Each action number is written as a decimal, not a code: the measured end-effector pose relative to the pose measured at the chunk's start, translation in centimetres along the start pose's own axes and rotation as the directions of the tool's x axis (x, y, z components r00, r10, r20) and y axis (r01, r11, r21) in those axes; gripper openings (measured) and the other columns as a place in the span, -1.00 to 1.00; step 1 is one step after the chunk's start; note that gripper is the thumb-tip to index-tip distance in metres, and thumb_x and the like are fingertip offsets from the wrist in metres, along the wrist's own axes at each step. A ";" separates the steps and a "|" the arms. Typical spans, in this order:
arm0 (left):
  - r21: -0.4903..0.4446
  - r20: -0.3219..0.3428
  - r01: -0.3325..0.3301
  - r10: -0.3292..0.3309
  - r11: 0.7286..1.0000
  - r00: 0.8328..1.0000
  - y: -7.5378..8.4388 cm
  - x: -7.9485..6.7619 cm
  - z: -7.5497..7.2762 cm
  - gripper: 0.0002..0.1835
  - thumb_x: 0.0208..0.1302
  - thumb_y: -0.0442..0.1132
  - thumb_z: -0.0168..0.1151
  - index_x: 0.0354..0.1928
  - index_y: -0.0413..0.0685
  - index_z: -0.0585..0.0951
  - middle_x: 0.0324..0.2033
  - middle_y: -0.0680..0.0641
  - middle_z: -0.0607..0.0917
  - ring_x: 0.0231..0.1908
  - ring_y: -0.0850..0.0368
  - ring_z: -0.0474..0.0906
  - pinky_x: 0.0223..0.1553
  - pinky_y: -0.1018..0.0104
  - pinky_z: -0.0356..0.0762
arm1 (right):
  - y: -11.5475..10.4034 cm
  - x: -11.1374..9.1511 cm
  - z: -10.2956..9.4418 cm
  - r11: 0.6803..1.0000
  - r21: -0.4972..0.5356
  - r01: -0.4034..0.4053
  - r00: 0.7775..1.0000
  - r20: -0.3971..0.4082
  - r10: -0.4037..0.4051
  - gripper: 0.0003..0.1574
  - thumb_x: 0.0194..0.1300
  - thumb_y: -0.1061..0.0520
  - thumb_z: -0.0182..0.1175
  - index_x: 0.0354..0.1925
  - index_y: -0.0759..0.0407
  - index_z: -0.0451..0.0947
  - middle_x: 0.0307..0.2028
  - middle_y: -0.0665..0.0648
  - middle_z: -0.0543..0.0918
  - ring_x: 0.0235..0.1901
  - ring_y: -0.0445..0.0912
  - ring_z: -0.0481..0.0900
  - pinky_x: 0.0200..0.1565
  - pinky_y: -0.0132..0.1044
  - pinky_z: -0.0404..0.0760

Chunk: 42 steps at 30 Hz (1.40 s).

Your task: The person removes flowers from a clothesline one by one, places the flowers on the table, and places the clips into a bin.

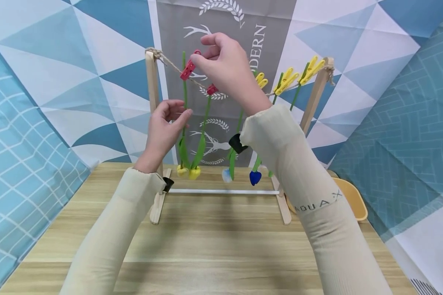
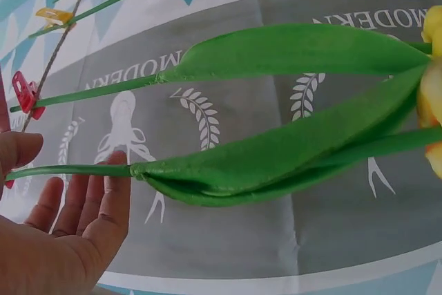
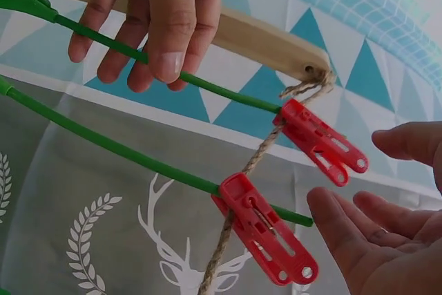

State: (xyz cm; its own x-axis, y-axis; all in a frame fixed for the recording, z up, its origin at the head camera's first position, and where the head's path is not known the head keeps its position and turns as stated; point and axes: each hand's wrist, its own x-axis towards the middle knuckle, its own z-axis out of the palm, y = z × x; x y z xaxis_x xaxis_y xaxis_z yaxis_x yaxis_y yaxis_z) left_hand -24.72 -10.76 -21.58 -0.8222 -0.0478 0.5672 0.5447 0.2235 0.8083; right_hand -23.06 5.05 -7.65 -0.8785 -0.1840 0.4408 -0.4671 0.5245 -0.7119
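Two yellow artificial tulips hang head down from a twine line. Red clothespins clip their green stems to the twine. Around the leftmost stem, my left hand has its thumb and fingers spread, fingertips close behind the stem and the thumb overlapping it in the right wrist view. My right hand is up beside the leftmost red clothespin, whose handle ends point toward the gap between thumb and fingers. In the right wrist view, thumb and fingertips stand apart from that clothespin.
Wooden posts with feet and a white crossbar carry the twine. Yellow clothespins hold more stems on the right, including a blue tulip and a pale blue-white one. A yellow container sits behind my right forearm.
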 end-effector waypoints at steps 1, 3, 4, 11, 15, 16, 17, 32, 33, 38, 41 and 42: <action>-0.014 0.004 0.004 -0.004 1.000 1.000 0.1 0.0 0.0 -0.63 0.23 -0.17 0.22 0.02 -0.19 0.49 -0.25 0.09 0.60 -0.32 0.30 0.56 -0.30 0.45 0.58 | 0.0 0.3 0.0 1.000 -0.008 -0.012 1.000 0.013 0.012 -0.42 0.24 -0.03 0.19 0.21 0.00 0.38 -0.02 0.02 0.62 -0.07 -0.25 0.55 -0.12 -0.42 0.51; -0.046 0.015 0.012 -0.011 0.999 1.000 0.2 0.0 -0.1 -0.65 0.24 -0.18 0.21 0.01 -0.20 0.49 -0.28 0.12 0.59 -0.35 0.29 0.56 -0.31 0.45 0.59 | -0.1 0.7 0.1 0.999 0.006 -0.038 0.998 0.049 0.038 -0.40 0.23 -0.04 0.20 0.23 -0.01 0.38 0.04 0.00 0.60 -0.04 -0.24 0.56 -0.09 -0.40 0.51; -0.059 0.017 0.015 -0.014 0.998 1.000 0.2 0.0 -0.1 -0.66 0.24 -0.19 0.21 0.00 -0.21 0.49 -0.30 0.13 0.59 -0.36 0.29 0.56 -0.31 0.45 0.59 | -0.1 0.9 0.1 0.999 0.014 -0.051 0.997 0.065 0.050 -0.40 0.23 -0.05 0.21 0.23 -0.02 0.38 0.05 0.00 0.60 -0.04 -0.23 0.57 -0.08 -0.38 0.51; -0.100 0.029 0.042 -0.039 0.994 0.999 0.5 -0.2 -0.3 -0.73 0.26 -0.22 0.19 -0.08 -0.25 0.51 -0.37 0.11 0.57 -0.39 0.21 0.57 -0.32 0.42 0.61 | -0.2 1.3 0.2 0.992 0.092 -0.088 0.991 0.112 0.077 -0.52 0.23 0.06 0.22 0.13 0.06 0.49 -0.02 0.04 0.63 -0.11 -0.16 0.63 -0.08 -0.37 0.54; -0.103 0.026 0.044 -0.042 0.994 0.999 0.4 -0.2 -0.3 -0.77 0.26 -0.24 0.19 -0.11 -0.23 0.53 -0.40 0.11 0.58 -0.41 0.24 0.57 -0.33 0.46 0.60 | -0.2 1.2 0.1 0.990 0.106 -0.094 0.992 0.097 0.084 -0.60 0.23 0.09 0.22 0.05 0.09 0.55 -0.09 0.04 0.66 -0.15 -0.17 0.64 -0.12 -0.38 0.55; -0.103 0.024 0.042 -0.040 0.994 0.999 0.4 -0.2 -0.3 -0.78 0.25 -0.24 0.19 -0.12 -0.22 0.54 -0.41 0.11 0.59 -0.41 0.24 0.57 -0.34 0.47 0.60 | -0.2 1.2 0.1 0.990 0.104 -0.097 0.992 0.096 0.087 -0.61 0.23 0.09 0.22 0.04 0.08 0.55 -0.10 0.04 0.66 -0.16 -0.17 0.64 -0.13 -0.38 0.55; -0.101 0.024 0.038 -0.036 0.994 0.999 0.4 -0.1 -0.3 -0.78 0.25 -0.24 0.19 -0.12 -0.21 0.54 -0.42 0.11 0.59 -0.41 0.23 0.57 -0.34 0.47 0.60 | -0.2 1.1 0.0 0.990 0.104 -0.100 0.991 0.096 0.090 -0.61 0.23 0.09 0.23 0.04 0.08 0.56 -0.10 0.04 0.66 -0.17 -0.17 0.64 -0.13 -0.37 0.55; -0.007 0.019 0.016 -0.015 1.000 1.000 0.6 -0.1 -0.6 -0.80 0.28 -0.20 0.18 -0.16 -0.18 0.54 -0.45 0.13 0.55 -0.41 0.24 0.53 -0.35 0.50 0.58 | -0.1 0.6 -0.5 0.987 0.127 -0.100 0.994 0.065 0.092 -0.69 0.19 0.09 0.27 -0.08 0.13 0.61 -0.28 0.01 0.64 -0.28 -0.16 0.62 -0.15 -0.35 0.54; 0.000 0.020 0.012 -0.012 1.000 1.000 0.7 -0.2 -0.5 -0.80 0.28 -0.20 0.17 -0.16 -0.19 0.54 -0.45 0.13 0.55 -0.41 0.23 0.53 -0.35 0.51 0.58 | 0.0 0.5 -0.5 0.987 0.126 -0.095 0.994 0.062 0.088 -0.70 0.19 0.09 0.27 -0.08 0.13 0.61 -0.29 0.01 0.65 -0.28 -0.16 0.62 -0.14 -0.35 0.54; 0.009 0.023 -0.006 0.006 1.000 1.000 0.8 -0.2 -0.2 -0.78 0.29 -0.23 0.15 -0.15 -0.26 0.52 -0.45 0.12 0.53 -0.41 0.25 0.52 -0.35 0.52 0.57 | 0.1 0.3 -0.8 0.987 0.138 -0.085 0.996 0.046 0.079 -0.74 0.19 0.11 0.27 -0.12 0.13 0.63 -0.30 0.02 0.67 -0.27 -0.14 0.63 -0.12 -0.31 0.53; 0.003 0.024 -0.010 0.010 1.000 1.000 0.8 -0.2 -0.1 -0.77 0.29 -0.23 0.15 -0.15 -0.29 0.51 -0.45 0.12 0.53 -0.42 0.26 0.51 -0.34 0.52 0.58 | 0.2 0.1 -1.0 0.984 0.153 -0.087 0.996 0.028 0.083 -0.75 0.18 0.11 0.27 -0.13 0.13 0.64 -0.28 0.05 0.69 -0.27 -0.14 0.64 -0.11 -0.33 0.53; -0.001 0.025 -0.009 0.009 1.000 1.000 0.8 -0.2 -0.1 -0.77 0.29 -0.23 0.15 -0.15 -0.29 0.51 -0.45 0.12 0.53 -0.41 0.26 0.51 -0.34 0.51 0.58 | 0.3 0.1 -1.1 0.984 0.158 -0.086 0.996 0.019 0.084 -0.75 0.18 0.11 0.28 -0.14 0.13 0.65 -0.27 0.06 0.70 -0.27 -0.14 0.64 -0.11 -0.34 0.53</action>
State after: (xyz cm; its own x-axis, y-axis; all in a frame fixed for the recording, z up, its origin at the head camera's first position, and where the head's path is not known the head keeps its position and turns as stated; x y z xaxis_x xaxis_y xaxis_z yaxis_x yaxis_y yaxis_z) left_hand -24.15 -10.66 -21.04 -0.8209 -0.0217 0.5706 0.5524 0.2232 0.8032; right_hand -23.15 6.10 -7.23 -0.9163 -0.1554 0.3691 -0.4000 0.4004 -0.8245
